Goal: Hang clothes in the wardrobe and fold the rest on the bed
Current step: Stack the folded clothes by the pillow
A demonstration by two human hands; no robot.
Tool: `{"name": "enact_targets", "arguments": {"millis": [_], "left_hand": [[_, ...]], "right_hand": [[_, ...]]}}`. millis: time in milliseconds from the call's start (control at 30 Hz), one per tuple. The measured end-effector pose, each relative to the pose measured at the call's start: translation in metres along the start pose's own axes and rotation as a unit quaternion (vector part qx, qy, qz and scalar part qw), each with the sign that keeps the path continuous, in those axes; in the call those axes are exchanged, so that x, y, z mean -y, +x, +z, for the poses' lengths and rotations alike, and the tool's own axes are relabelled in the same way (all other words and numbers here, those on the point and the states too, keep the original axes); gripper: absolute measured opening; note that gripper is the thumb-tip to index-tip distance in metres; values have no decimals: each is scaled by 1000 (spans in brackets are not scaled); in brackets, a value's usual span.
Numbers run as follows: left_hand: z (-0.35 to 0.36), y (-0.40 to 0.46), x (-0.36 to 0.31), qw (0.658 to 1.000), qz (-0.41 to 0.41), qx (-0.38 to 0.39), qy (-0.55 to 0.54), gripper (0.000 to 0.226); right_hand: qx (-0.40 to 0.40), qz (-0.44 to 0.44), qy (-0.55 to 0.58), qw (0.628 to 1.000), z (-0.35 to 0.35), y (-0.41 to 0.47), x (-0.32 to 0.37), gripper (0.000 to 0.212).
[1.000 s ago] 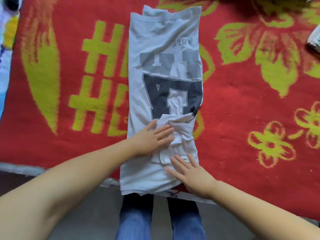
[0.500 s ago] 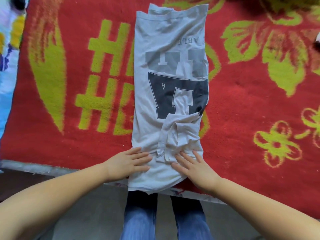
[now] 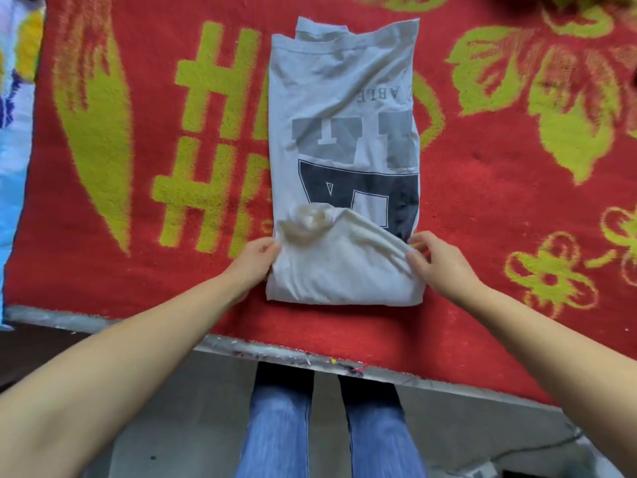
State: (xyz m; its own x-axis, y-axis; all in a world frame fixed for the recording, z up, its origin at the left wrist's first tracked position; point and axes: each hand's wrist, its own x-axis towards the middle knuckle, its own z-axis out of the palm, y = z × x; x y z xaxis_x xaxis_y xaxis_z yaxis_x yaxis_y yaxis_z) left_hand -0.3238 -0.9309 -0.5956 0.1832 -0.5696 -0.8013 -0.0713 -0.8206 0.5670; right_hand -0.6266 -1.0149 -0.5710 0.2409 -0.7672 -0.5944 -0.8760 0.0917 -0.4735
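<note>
A grey T-shirt [image 3: 344,132] with dark block letters lies folded into a long strip on the red bed cover [image 3: 499,219]. Its near end is turned up over the print, forming a fold about a hand's length deep. My left hand [image 3: 256,258] grips the left edge of that folded end. My right hand [image 3: 434,258] pinches its right edge, thumb on top of the cloth. The fold's upper corner looks blurred.
The red cover carries yellow-green letters and flower patterns and ends at a pale bed edge [image 3: 275,350] in front of me. A blue and white patterned cloth [image 3: 13,98] lies at the far left. My jeans-clad legs [image 3: 327,426] stand against the bed.
Both hands left the top of the shirt, took its near end by the side edges and turned it up and away from me over the print.
</note>
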Motion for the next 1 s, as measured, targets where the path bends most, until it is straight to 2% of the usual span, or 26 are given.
{"name": "enact_targets", "arguments": {"millis": [67,100,133,167,200,233,267,300,333,367,433,467,500,533,633,733,767,833,867,933,1000], "left_hand": [[4,6,0,994,3,-104,-27,24],[4,4,2,986,30,-162,8,20],[5,-1,5,969,83,-211,102,19],[7,-8,10,934,168,-234,211,24],[11,-16,15,885,280,-214,304,31],[16,-25,21,825,386,-154,383,41],[23,-32,29,760,457,-68,457,54],[28,-35,36,698,479,6,532,68],[32,-35,39,657,447,64,604,81],[36,-33,40,637,399,90,653,91],[40,-25,34,647,342,75,678,92],[41,-21,29,644,337,52,685,83],[42,-18,23,642,338,38,687,74],[43,-16,15,640,328,32,694,70],[38,-15,2,638,284,60,713,71],[34,-30,-6,654,163,212,708,82],[32,-37,-13,670,128,268,680,82],[24,-47,-33,707,48,379,595,73],[18,-47,-48,719,23,408,562,59],[5,-33,-78,745,27,394,538,23],[-11,-10,-108,779,52,313,541,18]], "right_hand": [[-77,-2,-6,997,6,-1,-2,36],[-125,-38,-18,991,9,-7,-1,39],[-159,-87,-36,983,13,-14,0,41],[-167,-142,-62,974,17,-22,1,45],[-152,-198,-100,963,24,-31,2,53],[-118,-244,-155,950,34,-42,2,64],[-72,-274,-224,932,46,-51,0,78],[-16,-278,-290,916,56,-57,0,89],[29,-259,-339,904,63,-59,1,95],[52,-236,-369,897,65,-55,3,94],[44,-213,-400,890,60,-36,12,72],[36,-211,-407,888,55,-26,17,60],[36,-201,-414,887,49,-17,24,55],[30,-201,-420,885,46,-13,29,57],[84,-183,-446,872,42,-10,36,64],[206,-174,-403,875,32,-23,35,73],[250,-188,-362,878,24,-27,36,75],[343,-185,-215,895,2,-28,41,68],[364,-174,-162,901,-11,-24,44,58],[320,-159,-134,924,-35,-5,51,43],[223,-137,-130,956,-54,25,55,46]]}}
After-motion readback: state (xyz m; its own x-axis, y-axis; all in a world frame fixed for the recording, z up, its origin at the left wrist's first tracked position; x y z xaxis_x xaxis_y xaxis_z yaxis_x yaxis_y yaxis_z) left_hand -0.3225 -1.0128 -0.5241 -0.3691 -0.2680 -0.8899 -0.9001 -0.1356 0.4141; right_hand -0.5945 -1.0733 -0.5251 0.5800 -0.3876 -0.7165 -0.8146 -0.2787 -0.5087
